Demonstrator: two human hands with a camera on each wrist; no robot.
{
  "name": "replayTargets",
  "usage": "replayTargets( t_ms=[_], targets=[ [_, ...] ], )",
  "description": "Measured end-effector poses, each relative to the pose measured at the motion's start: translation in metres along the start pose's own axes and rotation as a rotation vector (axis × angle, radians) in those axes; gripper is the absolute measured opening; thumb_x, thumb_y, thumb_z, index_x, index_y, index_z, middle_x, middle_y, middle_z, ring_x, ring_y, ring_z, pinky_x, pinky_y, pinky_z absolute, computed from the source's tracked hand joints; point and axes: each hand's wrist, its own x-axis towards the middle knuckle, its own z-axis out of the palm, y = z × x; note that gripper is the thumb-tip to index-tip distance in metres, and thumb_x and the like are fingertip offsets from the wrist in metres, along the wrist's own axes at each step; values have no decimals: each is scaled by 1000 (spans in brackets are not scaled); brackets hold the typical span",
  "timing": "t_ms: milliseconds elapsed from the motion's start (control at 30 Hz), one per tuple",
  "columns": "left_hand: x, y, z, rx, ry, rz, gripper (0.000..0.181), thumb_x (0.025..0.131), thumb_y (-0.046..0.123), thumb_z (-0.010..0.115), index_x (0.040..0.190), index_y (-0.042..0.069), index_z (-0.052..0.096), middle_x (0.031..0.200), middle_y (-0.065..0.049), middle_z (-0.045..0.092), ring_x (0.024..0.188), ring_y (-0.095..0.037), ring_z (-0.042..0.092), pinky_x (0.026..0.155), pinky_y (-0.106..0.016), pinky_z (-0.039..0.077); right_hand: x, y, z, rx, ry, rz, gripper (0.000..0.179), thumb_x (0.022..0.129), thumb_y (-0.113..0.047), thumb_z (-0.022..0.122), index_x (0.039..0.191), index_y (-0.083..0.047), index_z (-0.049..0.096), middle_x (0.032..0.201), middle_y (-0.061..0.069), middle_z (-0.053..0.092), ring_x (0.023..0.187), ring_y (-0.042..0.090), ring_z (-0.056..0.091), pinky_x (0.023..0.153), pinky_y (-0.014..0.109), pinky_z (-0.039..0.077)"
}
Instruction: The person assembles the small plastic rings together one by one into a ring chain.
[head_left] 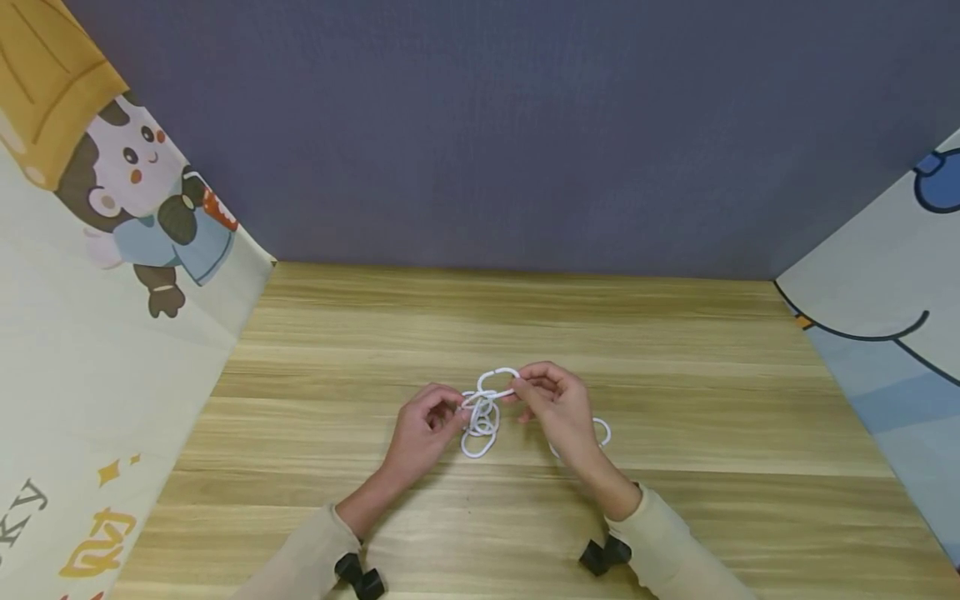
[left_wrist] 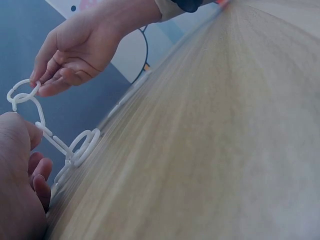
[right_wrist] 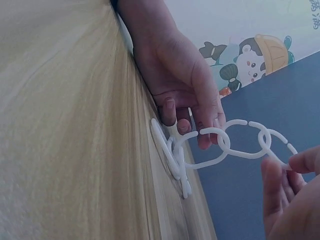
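White oval plastic chain links, each with a small slit, hook into one another between the two hands. My left hand (head_left: 420,433) pinches a link near the middle of the chain (right_wrist: 207,164). On the right, my right hand (head_left: 561,408) pinches the end link (right_wrist: 277,134) between thumb and fingers. This end link is raised above the table and passes through the neighbouring link (right_wrist: 248,154). Below the left fingers, several more joined links (left_wrist: 86,142) hang down and rest in a small heap on the tabletop.
Beside the right wrist, a further white link (head_left: 607,427) lies on the wooden table (head_left: 480,533), partly hidden by the hand. A dark blue panel (head_left: 480,142) stands behind the table. Light printed panels (head_left: 75,358) flank it on both sides.
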Motion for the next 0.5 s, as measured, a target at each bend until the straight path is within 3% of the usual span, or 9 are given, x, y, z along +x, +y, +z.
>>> replayTargets(
  t_ms=[167, 500],
  targets=[
    [0, 0, 1, 4, 0, -4, 11, 94, 1, 85, 103, 3, 79, 98, -9, 70, 79, -8, 59, 64, -17, 46, 0, -1, -1, -46, 40, -2, 7, 98, 7, 79, 102, 9, 74, 85, 10, 75, 76, 20, 74, 56, 26, 54],
    [-8, -2, -3, -16, -12, 11, 14, 95, -3, 82, 107, 4, 79, 101, -16, 72, 79, -10, 61, 62, -17, 45, -13, 7, 0, -38, 36, 13, 10, 97, 5, 80, 104, 9, 73, 87, 9, 74, 75, 20, 74, 55, 24, 53]
  ],
)
